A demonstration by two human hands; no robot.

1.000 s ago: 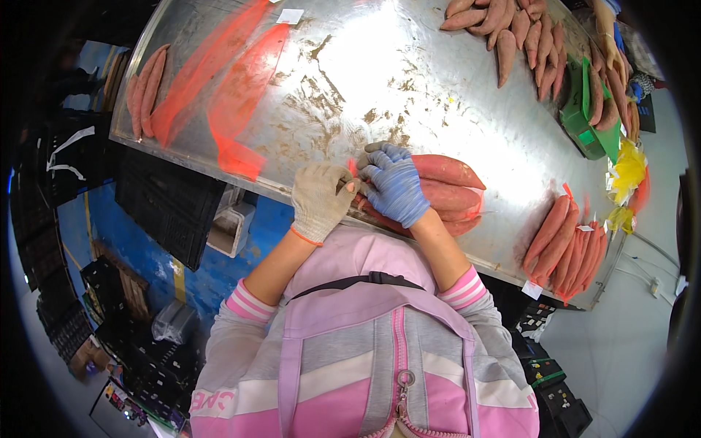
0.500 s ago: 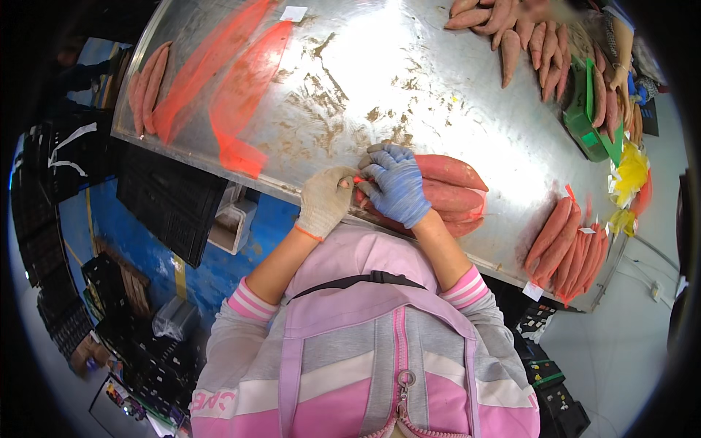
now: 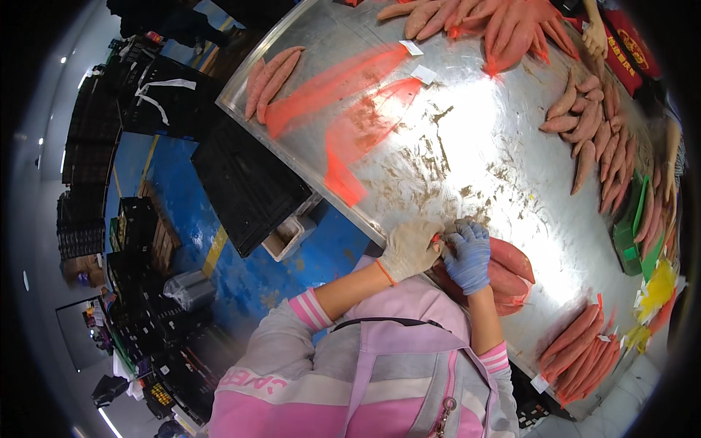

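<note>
Both my hands meet at the gathered red neck of a mesh bag of sweet potatoes (image 3: 511, 264), which lies at the near edge of the metal table. My left hand (image 3: 409, 252), in a pale knit glove, is closed, with a bit of red between thumb and fingers. Beside it, my right hand (image 3: 468, 254) in a blue glove curls round the neck end and hides part of the bag. Flat red mesh bags (image 3: 358, 135) with white tags lie farther left on the table.
Filled bags (image 3: 584, 354) lie at the right corner. Loose sweet potatoes (image 3: 274, 82) rest far left, with a larger heap (image 3: 591, 128) at right by a green scale-like tray (image 3: 629, 226). Other people's hands (image 3: 595, 38) show beyond. A black crate (image 3: 248, 190) stands left of the table.
The whole view has swung, so the table and my hands appear farther right and lower, and more of the far side shows. Both hands stay together at the bag's neck.
</note>
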